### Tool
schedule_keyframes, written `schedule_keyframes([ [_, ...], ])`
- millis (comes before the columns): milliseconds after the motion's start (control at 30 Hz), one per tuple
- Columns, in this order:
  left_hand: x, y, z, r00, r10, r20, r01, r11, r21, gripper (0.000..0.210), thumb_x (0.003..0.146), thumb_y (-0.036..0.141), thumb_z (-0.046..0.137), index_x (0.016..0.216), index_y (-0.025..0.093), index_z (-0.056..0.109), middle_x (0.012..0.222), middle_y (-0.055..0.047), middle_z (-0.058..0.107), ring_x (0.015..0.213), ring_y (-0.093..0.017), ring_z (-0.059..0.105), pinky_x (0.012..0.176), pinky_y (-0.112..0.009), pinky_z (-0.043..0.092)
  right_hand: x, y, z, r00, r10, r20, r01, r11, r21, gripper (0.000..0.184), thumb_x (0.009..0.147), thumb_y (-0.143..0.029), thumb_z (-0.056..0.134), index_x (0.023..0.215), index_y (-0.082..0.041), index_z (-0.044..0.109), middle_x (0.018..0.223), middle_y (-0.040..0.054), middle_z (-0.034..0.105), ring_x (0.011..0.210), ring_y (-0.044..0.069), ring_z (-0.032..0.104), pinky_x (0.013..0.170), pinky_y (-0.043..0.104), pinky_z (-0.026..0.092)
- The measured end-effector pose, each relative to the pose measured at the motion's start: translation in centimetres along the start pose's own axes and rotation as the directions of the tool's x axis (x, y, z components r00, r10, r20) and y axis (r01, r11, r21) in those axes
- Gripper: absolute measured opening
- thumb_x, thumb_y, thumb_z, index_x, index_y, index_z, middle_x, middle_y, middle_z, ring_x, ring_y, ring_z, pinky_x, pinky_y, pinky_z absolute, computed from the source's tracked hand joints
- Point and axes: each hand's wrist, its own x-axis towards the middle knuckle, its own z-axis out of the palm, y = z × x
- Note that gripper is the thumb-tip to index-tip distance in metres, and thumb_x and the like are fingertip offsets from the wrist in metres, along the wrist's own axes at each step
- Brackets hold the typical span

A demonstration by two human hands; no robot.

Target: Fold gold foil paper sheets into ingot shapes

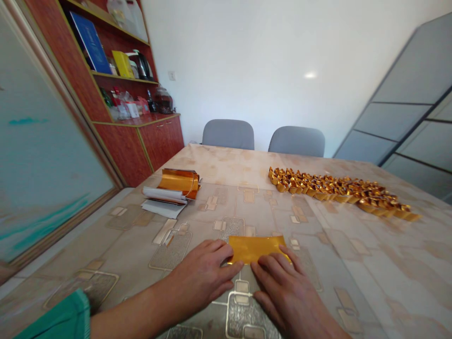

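A rectangular sheet of gold foil paper (254,247) lies on the patterned tablecloth in front of me. My left hand (206,268) is at its left edge, fingers curled, with the thumb by the lower left corner. On the right side, my right hand (282,282) rests with its fingers apart on the sheet and along its lower edge. Its thumb lies off the paper, on the cloth. Farther left sits a curled stack of gold foil sheets (178,181) with white-backed sheets (162,197) at its front. Folded gold foil pieces (335,188) stand in rows at the right.
The table (219,162) has a glossy clear cover. Two grey chairs (228,134) stand at its far side against the white wall. A reddish wooden cabinet (137,139) with shelves is at the back left, and a glass panel (45,117) fills the near left.
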Motion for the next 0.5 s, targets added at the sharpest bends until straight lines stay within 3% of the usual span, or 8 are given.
schedule_keyframes([
  [100, 0.3, -0.3, -0.1, 1.000, -0.007, -0.019, 0.007, 1.000, -0.024, 0.017, 0.093, 0.028, 0.060, 0.109, 0.024, 0.063, 0.103, -0.004, 0.062, 0.098, -0.022, 0.057, 0.088, -0.037, 0.048, -1.8, 2.3, -0.8, 0.999, 0.004, -0.043, -0.005, 0.999, -0.033, 0.017, 0.098, -0.026, 0.051, 0.104, -0.025, 0.067, 0.095, 0.0014, 0.071, 0.093, 0.023, 0.064, 0.106, 0.050, 0.033],
  [200, 1.1, -0.9, -0.2, 0.998, 0.040, -0.045, -0.044, 0.996, -0.079, 0.013, 0.095, 0.024, 0.055, 0.102, 0.022, 0.066, 0.102, -0.004, 0.063, 0.093, -0.020, 0.059, 0.083, -0.033, 0.049, -3.3, 4.2, -1.8, 0.986, 0.015, -0.168, -0.026, 0.998, -0.065, 0.024, 0.100, -0.023, 0.044, 0.102, -0.025, 0.067, 0.093, 0.0006, 0.072, 0.090, 0.021, 0.064, 0.103, 0.046, 0.031],
  [267, 1.8, -1.3, -0.4, 0.996, 0.077, -0.034, -0.081, 0.992, -0.101, 0.014, 0.096, 0.023, 0.054, 0.101, 0.021, 0.067, 0.100, -0.004, 0.065, 0.091, -0.019, 0.060, 0.081, -0.031, 0.050, -3.5, 4.7, -2.3, 0.981, 0.039, -0.192, -0.051, 0.997, -0.058, 0.026, 0.100, -0.023, 0.042, 0.098, -0.025, 0.068, 0.091, 0.0002, 0.072, 0.086, 0.020, 0.064, 0.102, 0.046, 0.031],
  [400, 2.8, -1.8, -0.4, 0.995, 0.100, 0.003, -0.099, 0.994, -0.041, 0.015, 0.097, 0.020, 0.051, 0.099, 0.018, 0.066, 0.094, -0.004, 0.067, 0.086, -0.019, 0.061, 0.078, -0.030, 0.050, -1.4, 3.4, -2.6, 0.990, 0.067, -0.121, -0.075, 0.995, -0.065, 0.026, 0.097, -0.025, 0.050, 0.075, -0.024, 0.064, 0.076, 0.0007, 0.066, 0.080, 0.022, 0.060, 0.092, 0.046, 0.037],
  [500, 3.0, -1.7, 0.2, 0.994, 0.106, -0.028, -0.105, 0.994, 0.028, 0.017, 0.096, 0.017, 0.047, 0.095, 0.016, 0.064, 0.089, -0.005, 0.066, 0.082, -0.020, 0.060, 0.074, -0.032, 0.050, 1.3, 1.5, -1.8, 0.996, 0.082, -0.040, -0.081, 0.997, 0.015, 0.010, 0.089, -0.025, 0.062, 0.080, -0.022, 0.063, 0.079, 0.0018, 0.065, 0.077, 0.022, 0.058, 0.073, 0.036, 0.042],
])
